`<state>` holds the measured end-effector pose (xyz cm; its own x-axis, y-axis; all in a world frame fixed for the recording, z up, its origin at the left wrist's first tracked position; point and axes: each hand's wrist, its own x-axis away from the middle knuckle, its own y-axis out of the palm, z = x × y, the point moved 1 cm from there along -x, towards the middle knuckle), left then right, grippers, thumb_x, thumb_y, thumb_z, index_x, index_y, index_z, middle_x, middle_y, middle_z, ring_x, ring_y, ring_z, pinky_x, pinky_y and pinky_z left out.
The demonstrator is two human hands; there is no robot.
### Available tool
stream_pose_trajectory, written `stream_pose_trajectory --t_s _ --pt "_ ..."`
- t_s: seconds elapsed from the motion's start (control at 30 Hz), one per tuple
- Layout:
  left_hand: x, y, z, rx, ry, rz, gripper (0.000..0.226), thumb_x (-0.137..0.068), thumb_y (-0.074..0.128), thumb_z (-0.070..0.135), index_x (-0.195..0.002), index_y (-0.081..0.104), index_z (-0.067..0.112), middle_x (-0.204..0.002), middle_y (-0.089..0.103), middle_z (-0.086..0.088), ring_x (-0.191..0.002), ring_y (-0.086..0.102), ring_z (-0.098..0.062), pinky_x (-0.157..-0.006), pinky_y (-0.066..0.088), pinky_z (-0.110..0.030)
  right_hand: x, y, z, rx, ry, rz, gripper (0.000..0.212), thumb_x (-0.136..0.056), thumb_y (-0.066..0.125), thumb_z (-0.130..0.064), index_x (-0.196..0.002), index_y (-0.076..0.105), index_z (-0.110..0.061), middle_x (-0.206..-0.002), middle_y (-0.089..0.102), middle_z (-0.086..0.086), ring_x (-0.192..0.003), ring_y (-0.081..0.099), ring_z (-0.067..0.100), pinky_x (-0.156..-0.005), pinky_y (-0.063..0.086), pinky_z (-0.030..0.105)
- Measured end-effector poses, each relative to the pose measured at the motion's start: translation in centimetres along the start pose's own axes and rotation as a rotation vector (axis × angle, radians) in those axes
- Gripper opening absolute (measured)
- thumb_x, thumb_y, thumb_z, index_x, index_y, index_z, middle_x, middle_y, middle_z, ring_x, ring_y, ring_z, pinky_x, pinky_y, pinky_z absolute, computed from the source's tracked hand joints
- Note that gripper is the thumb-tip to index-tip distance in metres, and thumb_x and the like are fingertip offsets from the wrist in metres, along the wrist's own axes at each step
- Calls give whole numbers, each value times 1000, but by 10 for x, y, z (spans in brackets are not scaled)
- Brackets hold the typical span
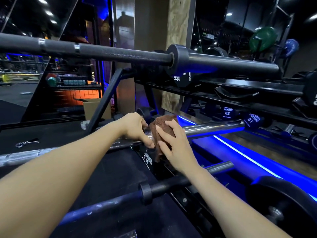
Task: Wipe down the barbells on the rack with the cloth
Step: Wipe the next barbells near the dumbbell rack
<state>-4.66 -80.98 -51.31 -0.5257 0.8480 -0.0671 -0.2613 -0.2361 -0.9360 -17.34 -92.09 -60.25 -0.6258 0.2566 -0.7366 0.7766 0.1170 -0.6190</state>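
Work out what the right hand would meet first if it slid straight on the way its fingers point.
Probably the left hand: the right hand presses the cloth on the chrome bar, fingers pointing up-left toward it. Depth uncertain.

Dumbbell head [228,112], lower rack shelf: "STRENGTH", "20", mirrored. Neighbouring dumbbell head [252,119]: "STRENGTH", "15", mirrored too. Dumbbell head behind black barbell collar [184,79]: "MADE", partly hidden. Black panel at left [93,77]: letters "ESS", vertical. Print below cloth unreadable.
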Motion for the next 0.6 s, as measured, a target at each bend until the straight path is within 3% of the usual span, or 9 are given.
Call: stream_pose_trajectory --t_s 0.07,0.17,0.27,0.33,0.43,0.6 --pt "-1 -1 -1 8 -2 -13 76 -53 88 47 -117 66 14 -99 67 3 -92 60 -15 -79 46 -24 4 -1 9 54 -91 -14 44 -87 56 -24 -131 57 -20 -142 42 13 -133 38 33 -102 41 44" --pt "-3 -2 -2 53 3 -30 71 -53 88 46 -113 68 13 -94 68 1 -89 62 -15 -76 45 -24 8 -3 15 103 -113 50 51 -82 68 -12 -131 55 -23 -141 44 12 -131 42 31 -89 50 41" --pt "-6 -3 -5 88 -9 -52 56 -55 88 44 -100 72 14 -73 64 7 -72 57 -10 -68 45 -22 9 4 3 151 -103 126 52 -76 66 -14 -127 57 -17 -133 51 16 -121 51 36 -82 53 40" --pt "-9 -2 -9 151 -29 -76 51 -52 88 47 -87 73 13 -60 53 9 -61 47 -9 -61 38 -21 4 9 -8 213 -74 129 57 -68 71 -10 -123 59 -10 -126 56 20 -116 57 40 -68 58 44" --pt "-16 0 -18 191 -42 -116 67 -35 79 64 -70 69 7 -62 48 6 -65 42 -14 -66 33 -27 -7 10 -15 297 -71 68 67 -55 85 -2 -118 63 -4 -121 59 23 -112 58 44 -48 56 47" --pt "-16 -2 -18 172 -54 -144 52 -39 82 59 -64 70 15 -64 54 6 -67 48 -13 -69 37 -27 -8 2 -3 311 -58 -84 62 -72 72 -2 -131 54 -9 -136 46 24 -129 41 44 -65 58 50"
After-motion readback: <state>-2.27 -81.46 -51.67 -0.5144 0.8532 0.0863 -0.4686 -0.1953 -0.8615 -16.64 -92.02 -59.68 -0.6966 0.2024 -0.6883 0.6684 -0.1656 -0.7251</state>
